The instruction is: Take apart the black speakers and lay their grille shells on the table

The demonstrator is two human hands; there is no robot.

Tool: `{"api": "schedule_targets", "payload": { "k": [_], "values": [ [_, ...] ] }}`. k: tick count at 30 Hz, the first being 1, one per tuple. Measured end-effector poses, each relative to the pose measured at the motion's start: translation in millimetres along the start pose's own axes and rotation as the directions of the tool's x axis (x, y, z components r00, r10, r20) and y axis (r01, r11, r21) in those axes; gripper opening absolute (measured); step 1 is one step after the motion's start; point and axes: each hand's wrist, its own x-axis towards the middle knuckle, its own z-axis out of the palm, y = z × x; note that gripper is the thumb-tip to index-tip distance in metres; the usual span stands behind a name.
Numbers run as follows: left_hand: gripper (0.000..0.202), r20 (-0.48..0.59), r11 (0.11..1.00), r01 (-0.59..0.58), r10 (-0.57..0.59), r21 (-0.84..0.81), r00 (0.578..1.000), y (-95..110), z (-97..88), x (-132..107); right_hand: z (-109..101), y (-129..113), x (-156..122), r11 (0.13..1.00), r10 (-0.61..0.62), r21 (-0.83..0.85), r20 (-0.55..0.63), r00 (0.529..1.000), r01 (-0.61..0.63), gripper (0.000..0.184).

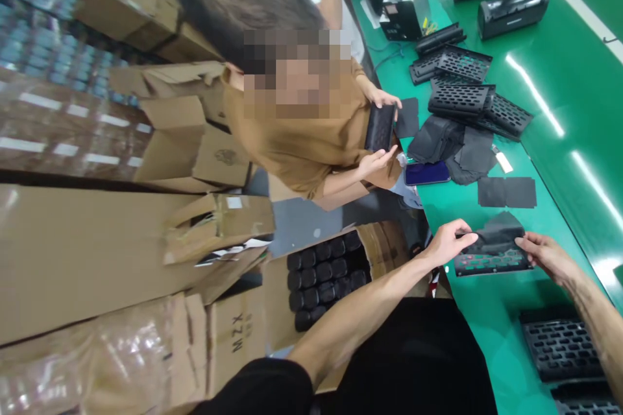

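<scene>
My left hand point(450, 245) pinches the left end of a thin black mesh cloth point(499, 237). At the other end, the fingers of my right hand point(548, 256) are closed on the cloth's edge. It lies partly over a black slotted speaker grille point(491, 264), whose lower rows of slots show green table through them. Just beyond my hands lies a flat black sheet point(506, 192) with notched edges. Nearer me, below my right forearm, rests another slotted grille point(559, 347).
On the green table point(549, 162) are a pile of black sheets point(435, 139), stacked grilles point(462, 98), a phone point(427, 173) and two black speaker housings point(513, 8). A co-worker point(292, 136) holds a black panel point(380, 128). Cartons point(238, 331) stand left; one contains several black parts point(324, 272).
</scene>
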Motion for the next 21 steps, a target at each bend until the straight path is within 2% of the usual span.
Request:
{"api": "schedule_targets", "payload": {
  "k": [3,7,13,17,21],
  "values": [
    [0.042,0.013,0.969,-0.002,0.005,-0.248,1.000,1.1,-23.6,-14.1,16.8,-12.0,-20.2,0.988,-0.025,0.150,0.036,0.999,0.019,0.057],
    [0.054,0.013,0.904,0.051,-0.050,-0.425,0.999,1.0,-42.1,-35.1,33.8,-29.7,-45.0,0.961,-0.096,0.268,0.076,0.992,0.072,0.057],
    [0.049,0.030,0.918,-0.084,0.104,-0.387,0.994,9.7,-69.2,-61.6,58.1,-52.3,-61.2,0.907,-0.042,0.420,0.060,0.997,0.013,0.053],
    [0.046,-0.062,0.900,-0.110,0.092,-0.423,0.994,15.9,-85.7,-79.8,79.5,-67.7,-77.1,0.909,-0.122,0.403,0.022,0.992,0.103,0.054],
    [0.047,-0.131,0.853,-0.125,0.067,-0.507,0.989,14.4,-99.7,-97.3,98.7,-81.5,-93.8,0.912,-0.158,0.395,0.094,0.983,0.108,0.058]
  ]
}}
